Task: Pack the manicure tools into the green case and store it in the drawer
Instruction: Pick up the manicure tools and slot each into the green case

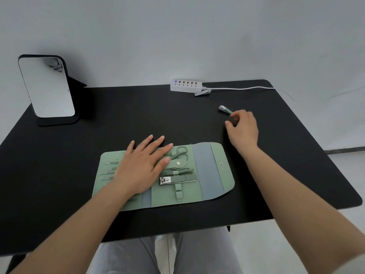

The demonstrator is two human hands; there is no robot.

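The green case (205, 171) lies unfolded flat on the black table (122, 115). Scissors (180, 153), a large nail clipper (175, 180) and several slim tools (109, 168) sit in its loops. My left hand (142, 165) presses flat on the case's left half, fingers straight. My right hand (244, 125) is at the right, its fingertips touching the end of a small green nail clipper (225, 109) lying on the table; I cannot tell whether they pinch it. Another silver clipper (202, 93) lies beside the power strip.
A white power strip (186, 85) with a cable running right sits at the table's far edge. A standing mirror (46, 87) is at the far left. My lap shows below the table's near edge. No drawer is in view.
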